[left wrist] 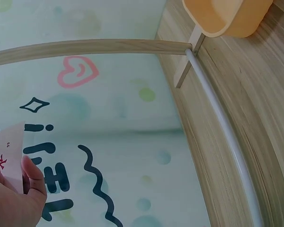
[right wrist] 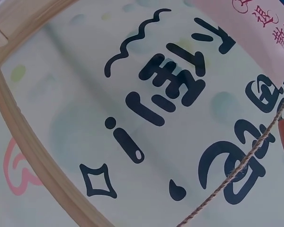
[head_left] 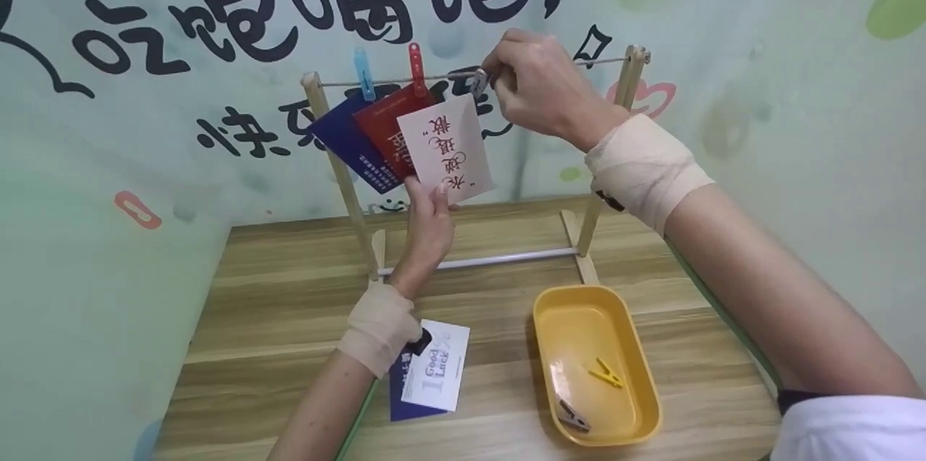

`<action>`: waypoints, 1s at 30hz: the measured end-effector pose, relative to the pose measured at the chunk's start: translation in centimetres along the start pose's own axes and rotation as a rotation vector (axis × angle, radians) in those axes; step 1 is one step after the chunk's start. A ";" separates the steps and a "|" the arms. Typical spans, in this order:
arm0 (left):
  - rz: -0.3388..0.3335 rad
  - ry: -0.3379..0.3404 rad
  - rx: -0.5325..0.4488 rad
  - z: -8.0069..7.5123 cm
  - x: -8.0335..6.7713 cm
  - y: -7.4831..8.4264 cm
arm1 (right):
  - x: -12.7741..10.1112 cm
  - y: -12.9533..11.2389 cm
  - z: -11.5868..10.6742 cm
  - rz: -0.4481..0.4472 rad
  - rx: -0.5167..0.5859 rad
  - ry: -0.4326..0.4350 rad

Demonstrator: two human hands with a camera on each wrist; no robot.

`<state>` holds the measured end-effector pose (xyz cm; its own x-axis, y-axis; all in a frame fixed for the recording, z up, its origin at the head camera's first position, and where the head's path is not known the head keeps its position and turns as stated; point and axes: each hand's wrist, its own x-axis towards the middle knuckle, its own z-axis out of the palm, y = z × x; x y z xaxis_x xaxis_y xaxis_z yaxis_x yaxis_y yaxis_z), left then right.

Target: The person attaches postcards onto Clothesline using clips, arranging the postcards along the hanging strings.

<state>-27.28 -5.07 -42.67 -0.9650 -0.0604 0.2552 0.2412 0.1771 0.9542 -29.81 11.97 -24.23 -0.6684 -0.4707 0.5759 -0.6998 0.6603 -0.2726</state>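
A small wooden rack [head_left: 347, 179] carries a string [head_left: 434, 77] between its two posts. A blue peg [head_left: 364, 72] holds a dark blue card [head_left: 340, 137] and a red peg [head_left: 416, 67] holds a red card [head_left: 381, 129] on it. My left hand [head_left: 428, 218] pinches the lower edge of a pale pink card [head_left: 448, 146] with red characters. My right hand [head_left: 532, 88] pinches a grey peg [head_left: 478, 82] at the string over that card's top corner. In the left wrist view my thumb [left wrist: 31, 177] lies against the pink card [left wrist: 7, 153]. The string [right wrist: 236, 170] crosses the right wrist view.
A yellow tray [head_left: 571, 323] on the wooden table [head_left: 289, 309] holds a yellow peg [head_left: 606, 373] and a grey peg [head_left: 573, 416]. Two cards, the top white one [head_left: 437, 365] reading "Good Luck", lie under my left forearm. Painted walls close in behind and beside the table.
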 end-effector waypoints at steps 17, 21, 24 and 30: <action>-0.001 0.021 -0.040 0.5 0.1 -0.1 | 0.6 -0.3 -0.5 0.170 0.019 -0.101; 0.003 0.025 -0.036 0.6 0.2 -0.2 | 0.8 -0.3 -0.4 0.153 -0.017 -0.067; -0.013 0.031 -0.038 0.6 0.2 -0.1 | 1.1 -0.3 -0.4 0.102 -0.047 0.002; -0.042 0.020 -0.062 0.6 0.4 0.1 | 2.1 -0.8 -1.1 0.128 -0.063 0.038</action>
<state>-27.69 -4.48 -42.61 -0.9724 -0.0864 0.2169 0.2068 0.1126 0.9719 -30.40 11.12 -21.97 -0.7404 -0.3587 0.5684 -0.5913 0.7496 -0.2973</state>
